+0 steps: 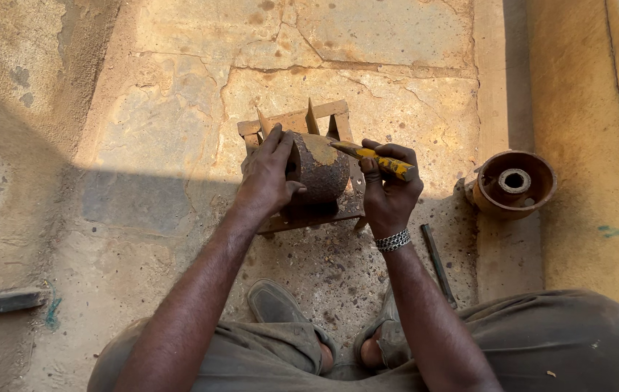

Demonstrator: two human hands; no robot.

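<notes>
A rusty round metal part (322, 169) rests in a small wooden cradle stand (302, 120) on the stone floor. My left hand (268, 174) grips the left side of the rusty part, with the fingers spread over its top. My right hand (388, 190) holds a yellow-handled tool (378, 159), whose tip touches the upper right of the rusty part. A metal bracelet sits on my right wrist.
A rusty pulley-like wheel (514, 184) stands on the floor to the right. A thin dark metal rod (438, 263) lies beside my right forearm. A dark bar (1, 303) lies at the left edge. My knees and sandalled feet (273, 301) fill the bottom.
</notes>
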